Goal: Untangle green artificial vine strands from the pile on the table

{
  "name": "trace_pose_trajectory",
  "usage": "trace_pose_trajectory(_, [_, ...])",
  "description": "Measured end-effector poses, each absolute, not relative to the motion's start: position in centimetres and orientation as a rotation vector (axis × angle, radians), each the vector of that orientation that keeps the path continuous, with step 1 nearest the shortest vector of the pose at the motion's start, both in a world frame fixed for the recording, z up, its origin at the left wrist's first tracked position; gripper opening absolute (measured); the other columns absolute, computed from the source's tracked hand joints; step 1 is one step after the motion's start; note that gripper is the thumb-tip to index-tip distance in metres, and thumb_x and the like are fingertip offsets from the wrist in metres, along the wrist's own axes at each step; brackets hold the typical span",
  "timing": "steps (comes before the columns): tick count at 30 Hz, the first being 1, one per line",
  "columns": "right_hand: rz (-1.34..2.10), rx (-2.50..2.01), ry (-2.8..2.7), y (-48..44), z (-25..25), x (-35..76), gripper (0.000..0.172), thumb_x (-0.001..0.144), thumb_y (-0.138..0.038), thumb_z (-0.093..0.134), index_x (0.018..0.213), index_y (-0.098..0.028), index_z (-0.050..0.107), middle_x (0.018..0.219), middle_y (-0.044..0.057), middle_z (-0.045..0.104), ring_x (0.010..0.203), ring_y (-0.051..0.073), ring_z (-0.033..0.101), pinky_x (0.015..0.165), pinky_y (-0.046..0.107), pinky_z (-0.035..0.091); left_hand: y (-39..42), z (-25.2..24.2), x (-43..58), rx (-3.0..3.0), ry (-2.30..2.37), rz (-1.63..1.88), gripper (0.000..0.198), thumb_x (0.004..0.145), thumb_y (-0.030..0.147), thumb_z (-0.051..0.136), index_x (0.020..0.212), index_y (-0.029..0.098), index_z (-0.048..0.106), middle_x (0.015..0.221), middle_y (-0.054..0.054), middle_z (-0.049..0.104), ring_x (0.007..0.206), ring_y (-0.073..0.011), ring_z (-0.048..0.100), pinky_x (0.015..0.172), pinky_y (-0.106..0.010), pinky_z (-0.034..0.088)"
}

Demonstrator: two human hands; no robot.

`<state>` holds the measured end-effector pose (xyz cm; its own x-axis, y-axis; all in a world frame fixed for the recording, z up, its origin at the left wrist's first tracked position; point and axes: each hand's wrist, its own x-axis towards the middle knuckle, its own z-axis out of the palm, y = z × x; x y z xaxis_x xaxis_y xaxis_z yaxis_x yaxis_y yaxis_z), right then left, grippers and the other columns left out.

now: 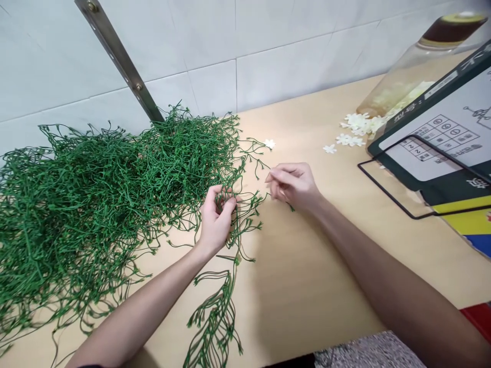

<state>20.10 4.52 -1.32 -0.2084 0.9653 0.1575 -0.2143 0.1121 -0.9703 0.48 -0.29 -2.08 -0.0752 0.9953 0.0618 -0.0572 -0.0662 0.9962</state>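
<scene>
A big tangled heap of green plastic stems (115, 189) covers the left of the table. At its right edge my left hand (218, 217) is closed on a branched green stem (237, 260), thumb against fingers. That stem hangs toward the table's front edge, where its lower sprigs (217, 312) spread out. To the right, my right hand (293, 186) has its fingers drawn together near the stem tips; a small bit of green shows beneath it, and what it pinches is too small to tell. One white flower (269, 144) lies behind my hands.
More white flowers (358, 122) lie at the back right beside a clear bottle (406, 76) with a dark cap. A dark printed box (441, 128) and a black wire frame (387, 191) stand at the right. A metal bracket (123, 61) leans by the tiled wall.
</scene>
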Motion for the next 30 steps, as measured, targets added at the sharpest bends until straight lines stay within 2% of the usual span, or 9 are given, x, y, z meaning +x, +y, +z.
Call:
trace_pose_trajectory(3, [1.384, -0.919, -1.391, 4.4, -1.0, 20.9, 0.05, 0.083, -0.059, 0.063, 0.065, -0.013, 0.068, 0.035, 0.0, 0.055, 0.021, 0.007, 0.036, 0.024, 0.022, 0.018, -0.4, -1.9, 0.5, 1.222, 1.237, 1.344, 0.015, 0.078, 0.025, 0.064, 0.088, 0.021, 0.054, 0.08, 0.002, 0.064, 0.072, -0.0111, 0.063, 0.066, -0.021, 0.048])
trace_pose_trajectory(6, [1.291, -1.035, -1.609, 4.3, -1.5, 20.9, 0.06, 0.087, -0.063, 0.055, 0.057, -0.012, 0.066, 0.037, 0.002, 0.056, 0.025, 0.009, 0.043, 0.028, 0.022, 0.031, -0.4, -1.9, 0.4, 1.228, 1.24, 1.337, 0.011, 0.077, 0.025, 0.062, 0.084, 0.02, 0.055, 0.079, 0.002, 0.063, 0.071, -0.0114, 0.061, 0.064, -0.021, 0.047])
trace_pose_trajectory(9, [0.948, -1.074, -1.593, 4.3, -2.4, 20.2, 0.055, 0.092, -0.057, 0.052, 0.067, -0.013, 0.072, 0.053, 0.006, 0.066, 0.051, 0.016, 0.065, 0.056, 0.029, 0.057, -0.3, -2.2, 0.3, 1.223, 1.225, 1.316, 0.009, 0.076, 0.025, 0.062, 0.08, 0.019, 0.057, 0.077, 0.001, 0.064, 0.068, -0.0116, 0.06, 0.061, -0.021, 0.045])
trace_pose_trajectory(11, [0.719, -1.067, -1.548, 4.4, -2.8, 19.7, 0.044, 0.094, -0.052, 0.051, 0.087, -0.016, 0.076, 0.082, 0.009, 0.075, 0.08, 0.022, 0.073, 0.079, 0.036, 0.06, -0.3, -2.4, 0.3, 1.254, 1.247, 1.315, 0.008, 0.074, 0.024, 0.063, 0.079, 0.018, 0.061, 0.074, 0.001, 0.063, 0.063, -0.0102, 0.057, 0.057, -0.02, 0.043])
trace_pose_trajectory(13, [0.546, -1.059, -1.553, 4.6, -2.8, 19.4, 0.033, 0.093, -0.045, 0.055, 0.095, -0.02, 0.076, 0.099, 0.009, 0.075, 0.094, 0.024, 0.071, 0.089, 0.04, 0.057, -0.3, -2.6, 0.3, 1.289, 1.267, 1.315, 0.008, 0.074, 0.023, 0.065, 0.08, 0.017, 0.065, 0.071, 0.001, 0.062, 0.06, -0.0096, 0.053, 0.055, -0.02, 0.041])
trace_pose_trajectory(16, [0.469, -1.031, -1.603, 4.6, -2.6, 18.9, 0.021, 0.088, -0.035, 0.062, 0.084, -0.02, 0.075, 0.089, 0.008, 0.075, 0.08, 0.021, 0.069, 0.078, 0.038, 0.057, -0.3, -2.6, 0.3, 1.31, 1.276, 1.305, 0.011, 0.076, 0.024, 0.066, 0.084, 0.017, 0.07, 0.069, 0.0, 0.063, 0.059, -0.0108, 0.053, 0.054, -0.021, 0.041])
trace_pose_trajectory(20, [0.773, -0.972, -1.725, 4.1, -2.4, 18.3, 0.017, 0.08, -0.032, 0.068, 0.08, -0.016, 0.074, 0.074, 0.006, 0.071, 0.055, 0.012, 0.057, 0.051, 0.027, 0.048, -0.4, -2.8, 0.3, 1.372, 1.282, 1.284, 0.013, 0.079, 0.027, 0.067, 0.087, 0.018, 0.072, 0.069, 0.0, 0.065, 0.062, -0.0123, 0.056, 0.058, -0.023, 0.044])
trace_pose_trajectory(25, [1.078, -0.939, -1.712, 3.4, -2.2, 17.9, 0.021, 0.075, -0.03, 0.071, 0.086, -0.012, 0.072, 0.053, -0.001, 0.059, 0.047, 0.01, 0.053, 0.05, 0.025, 0.046, -0.2, -3.3, 0.2, 1.472, 1.296, 1.297, 0.011, 0.082, 0.027, 0.066, 0.088, 0.019, 0.07, 0.08, -0.002, 0.069, 0.075, -0.0145, 0.062, 0.07, -0.025, 0.048])
trace_pose_trajectory(30, [1.158, -0.969, -1.634, 3.4, -2.3, 17.6, 0.018, 0.076, -0.032, 0.071, 0.081, -0.014, 0.069, 0.061, 0.001, 0.065, 0.052, 0.012, 0.06, 0.054, 0.027, 0.053, 0.0, -2.9, 0.0, 1.674, 1.292, 1.404, 0.002, 0.079, 0.02, 0.066, 0.08, 0.018, 0.068, 0.094, -0.005, 0.068, 0.094, -0.0189, 0.062, 0.087, -0.03, 0.047])
